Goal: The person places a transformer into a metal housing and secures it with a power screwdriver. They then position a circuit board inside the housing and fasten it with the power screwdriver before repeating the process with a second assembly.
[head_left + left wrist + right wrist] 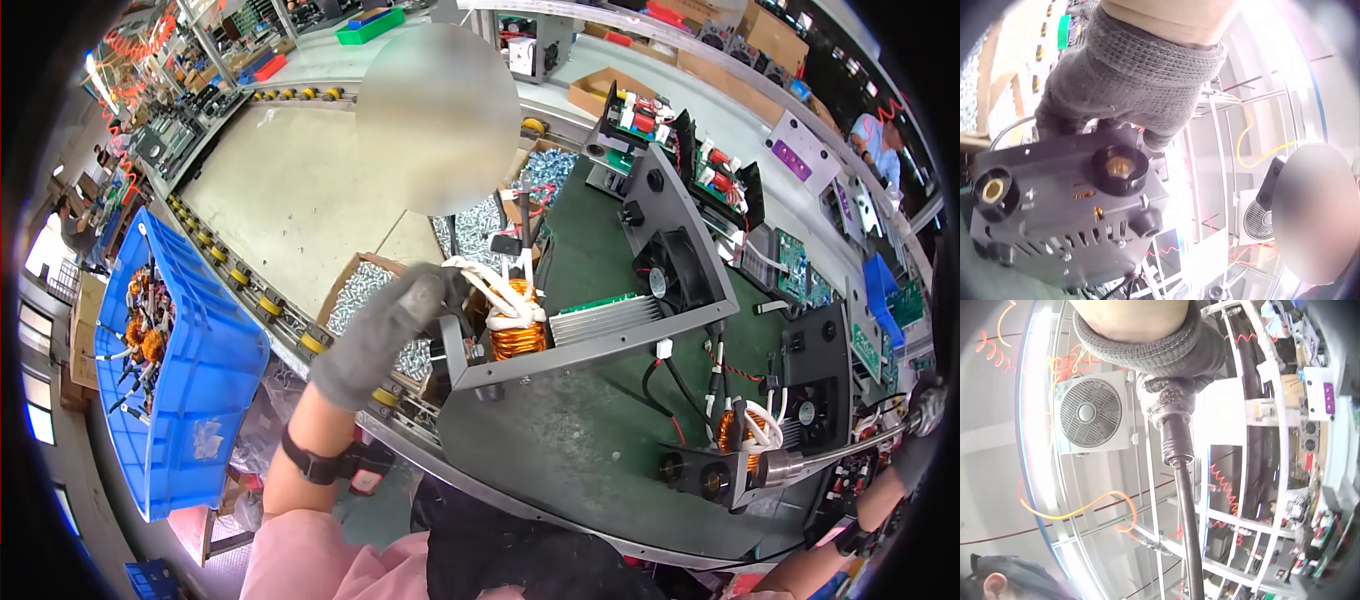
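Note:
My gloved left hand (385,330) grips the left end of a grey metal chassis (590,345) holding a copper coil (518,330), white leads, a heatsink and a fan. The left wrist view has the glove (1129,81) at the edge of the chassis end plate (1072,206), beside two round terminals. At the far right, my gloved right hand (915,450) holds a power driver (928,408), whose long shaft ends in a socket (778,468) over a second chassis (740,490). In the right wrist view the glove (1166,356) is wrapped round the driver (1169,403).
Boxes of screws (365,295) stand behind the left hand. A blue bin (190,370) of coils is at the left beside the roller track (240,278). Circuit assemblies (640,120) and green boards (800,270) lie at the back right. Cables rest on the green mat (560,450).

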Demonstrator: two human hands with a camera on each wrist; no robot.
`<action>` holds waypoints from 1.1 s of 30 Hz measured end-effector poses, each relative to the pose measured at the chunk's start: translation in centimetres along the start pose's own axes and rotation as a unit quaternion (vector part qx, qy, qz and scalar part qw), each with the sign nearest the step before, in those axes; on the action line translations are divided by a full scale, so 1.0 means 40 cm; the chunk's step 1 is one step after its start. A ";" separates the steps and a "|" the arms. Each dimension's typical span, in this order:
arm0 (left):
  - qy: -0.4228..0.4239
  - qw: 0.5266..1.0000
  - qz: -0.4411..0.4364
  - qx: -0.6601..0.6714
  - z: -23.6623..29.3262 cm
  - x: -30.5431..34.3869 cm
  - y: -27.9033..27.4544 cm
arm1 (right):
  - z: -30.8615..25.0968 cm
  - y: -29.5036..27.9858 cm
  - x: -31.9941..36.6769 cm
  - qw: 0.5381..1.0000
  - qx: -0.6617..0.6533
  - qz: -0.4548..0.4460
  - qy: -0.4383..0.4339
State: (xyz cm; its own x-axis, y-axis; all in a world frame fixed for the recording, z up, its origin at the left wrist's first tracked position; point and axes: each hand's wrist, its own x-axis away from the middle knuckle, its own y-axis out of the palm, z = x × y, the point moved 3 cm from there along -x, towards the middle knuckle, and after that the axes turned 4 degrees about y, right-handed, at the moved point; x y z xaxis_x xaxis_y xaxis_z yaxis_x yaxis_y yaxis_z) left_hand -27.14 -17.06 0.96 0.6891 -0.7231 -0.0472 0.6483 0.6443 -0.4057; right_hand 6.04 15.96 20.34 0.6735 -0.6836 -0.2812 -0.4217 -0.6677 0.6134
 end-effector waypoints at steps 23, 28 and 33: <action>-0.028 0.923 -0.142 0.357 -0.035 0.082 0.183 | 0.481 -0.013 -0.211 0.940 0.243 0.211 0.116; 0.027 0.947 -0.123 0.297 -0.046 0.070 0.190 | 0.491 -0.066 -0.198 0.947 0.209 0.205 0.134; -0.042 0.934 -0.118 0.334 -0.052 0.076 0.201 | 0.485 -0.076 -0.186 0.941 0.218 0.223 0.134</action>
State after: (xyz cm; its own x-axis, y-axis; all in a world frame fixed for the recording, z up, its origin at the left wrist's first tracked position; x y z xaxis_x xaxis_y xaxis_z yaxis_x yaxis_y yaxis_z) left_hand -20.50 -14.60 -4.35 0.5065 -0.8605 0.0542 0.8233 0.5013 0.2662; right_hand -9.47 17.35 6.26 0.4751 -0.8643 0.1651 -0.8680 -0.4295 0.2492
